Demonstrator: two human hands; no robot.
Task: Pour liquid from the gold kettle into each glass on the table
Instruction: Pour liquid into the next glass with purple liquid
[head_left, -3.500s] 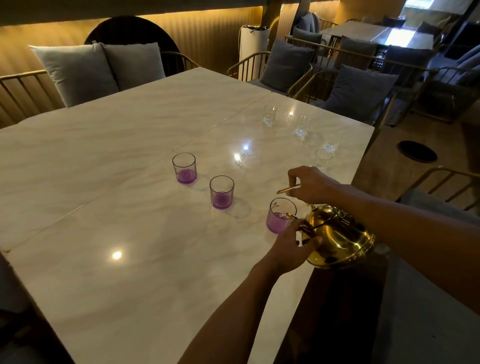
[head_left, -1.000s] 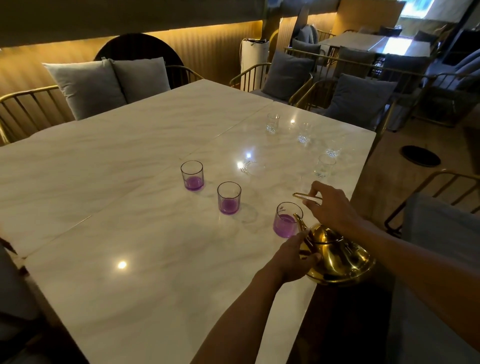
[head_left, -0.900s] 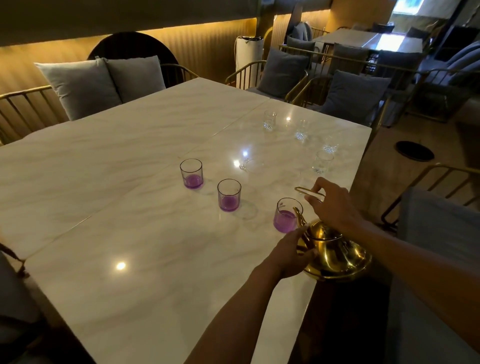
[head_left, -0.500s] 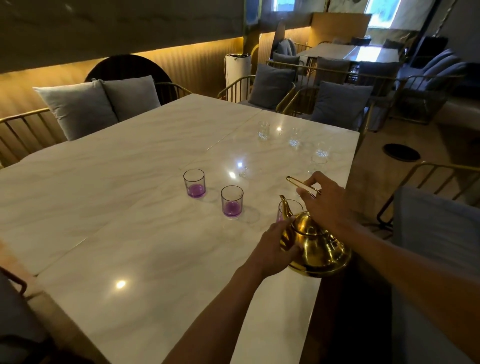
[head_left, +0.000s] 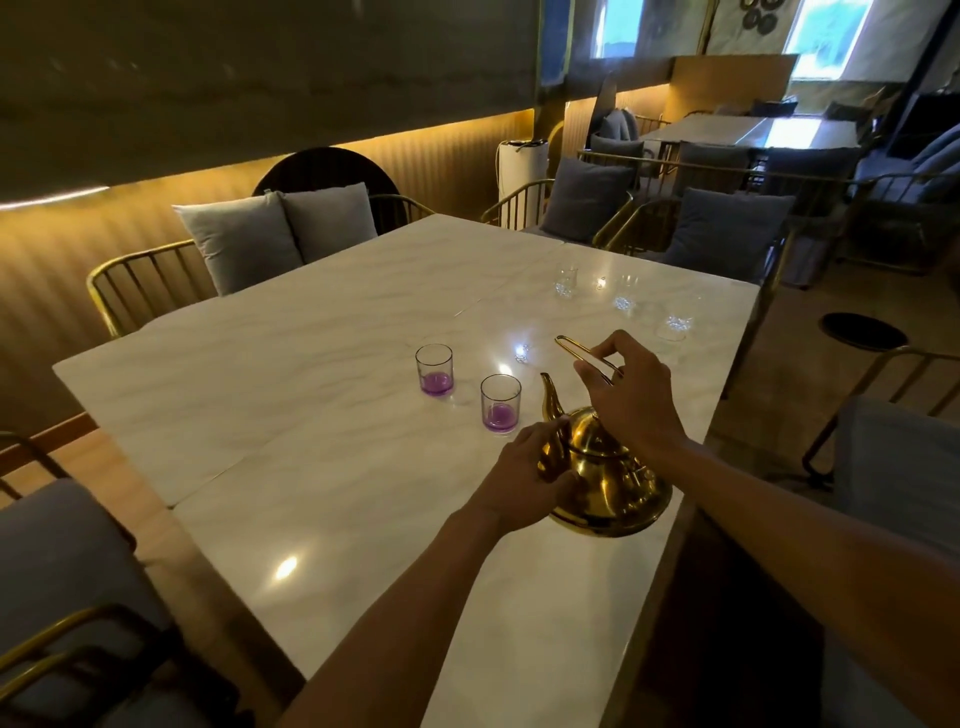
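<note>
The gold kettle stands upright at the right edge of the marble table, spout pointing up and away. My right hand grips its thin gold handle above the lid. My left hand holds the kettle's left side, with fingers and thumb round the base of the spout. Two glasses with purple liquid stand just left of the spout. A third is hidden behind the kettle and my hands. Clear glasses stand farther back on the right.
Gold-framed chairs with grey cushions ring the table. One chair stands close on the right, beside a round black floor plate. Another chair stands at the near left. More tables and seats fill the far right.
The kettle has tipped back from the nearest purple glass to upright and moved slightly over the table. That glass is now hidden. Both hands have kept their hold; the view has lifted.
</note>
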